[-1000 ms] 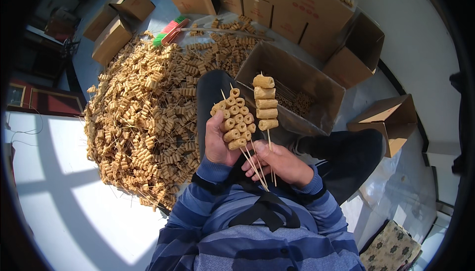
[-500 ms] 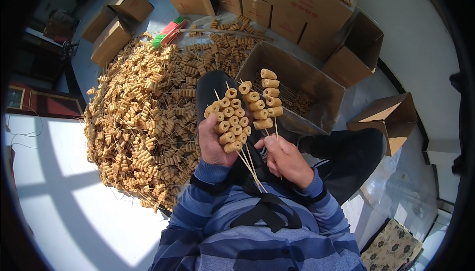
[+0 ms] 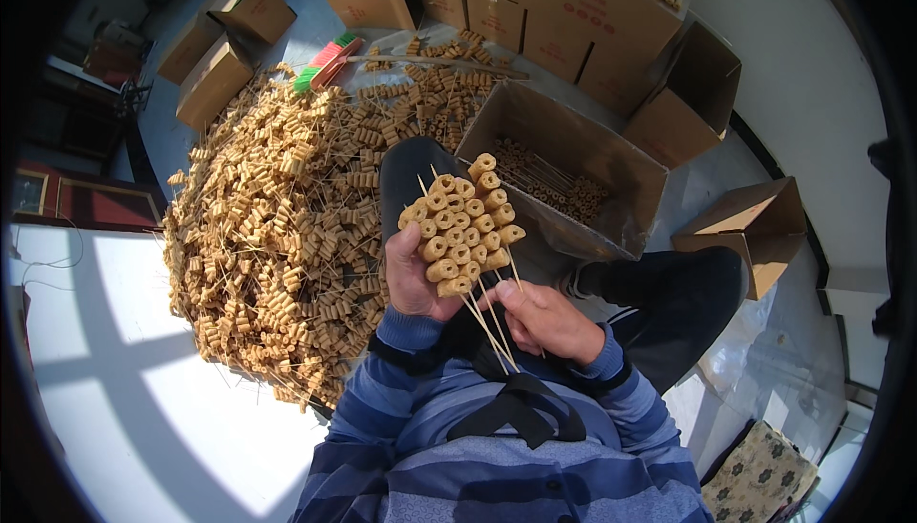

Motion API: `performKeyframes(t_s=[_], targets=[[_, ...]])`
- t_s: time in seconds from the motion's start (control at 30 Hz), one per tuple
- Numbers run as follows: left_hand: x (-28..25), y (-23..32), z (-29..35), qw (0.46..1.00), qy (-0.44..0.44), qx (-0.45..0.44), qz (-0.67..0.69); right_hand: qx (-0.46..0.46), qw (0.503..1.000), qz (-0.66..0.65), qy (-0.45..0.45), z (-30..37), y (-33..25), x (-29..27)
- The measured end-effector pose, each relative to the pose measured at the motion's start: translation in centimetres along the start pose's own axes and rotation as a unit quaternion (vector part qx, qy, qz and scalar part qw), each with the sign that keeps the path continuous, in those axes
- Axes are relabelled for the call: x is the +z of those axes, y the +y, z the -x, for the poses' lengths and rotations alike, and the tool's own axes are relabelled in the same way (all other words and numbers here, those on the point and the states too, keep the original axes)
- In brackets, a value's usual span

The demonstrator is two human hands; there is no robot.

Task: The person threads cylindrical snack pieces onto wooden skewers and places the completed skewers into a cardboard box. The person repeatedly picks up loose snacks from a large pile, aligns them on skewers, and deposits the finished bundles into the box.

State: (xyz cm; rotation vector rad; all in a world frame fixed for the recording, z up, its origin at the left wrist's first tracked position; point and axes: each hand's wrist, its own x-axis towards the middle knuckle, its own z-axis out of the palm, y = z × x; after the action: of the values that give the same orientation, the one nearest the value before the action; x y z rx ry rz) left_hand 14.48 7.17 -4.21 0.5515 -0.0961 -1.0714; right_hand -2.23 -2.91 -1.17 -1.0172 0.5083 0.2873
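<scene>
My left hand (image 3: pixel 413 279) is closed round a bundle of skewers (image 3: pixel 449 239) threaded with short, hollow, golden-brown tube-shaped pieces. Their bare sticks point down toward my lap. Pinched by its stick in my right hand (image 3: pixel 554 322) is a skewer (image 3: pixel 497 200) of the same kind, its pieces lying against the right side of the bundle. A second stick seems to run into that hand's fingertips, but the fingers partly hide it. To the left of my legs lies a large pile of similar skewers (image 3: pixel 258 265).
Beyond my knees an open cardboard box (image 3: pixel 621 155) holds more skewers. Stacked cartons (image 3: pixel 554 17) stand behind it, and another open box (image 3: pixel 750 232) sits at right. A red and green broom (image 3: pixel 330 63) lies at the pile's far edge. Patterned cloth (image 3: pixel 764 475) is at lower right.
My right hand has brought its skewers left and slightly down, from apart to against the bundle. My left hand has barely moved.
</scene>
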Motion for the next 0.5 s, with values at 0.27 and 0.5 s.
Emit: performKeyframes(t_s=[0.27, 0.5], targets=[[0.4, 0.1, -0.5, 0.996, -0.081, -0.017, 0.03, 0.017, 0.997, 0.051, -0.062, 0.6, -0.2, -1.0], [0.3, -0.3, -0.7, 0.998, -0.057, -0.005, 0.001, -0.003, 0.947, 0.32, -0.007, 1.0, -1.6, -1.1]])
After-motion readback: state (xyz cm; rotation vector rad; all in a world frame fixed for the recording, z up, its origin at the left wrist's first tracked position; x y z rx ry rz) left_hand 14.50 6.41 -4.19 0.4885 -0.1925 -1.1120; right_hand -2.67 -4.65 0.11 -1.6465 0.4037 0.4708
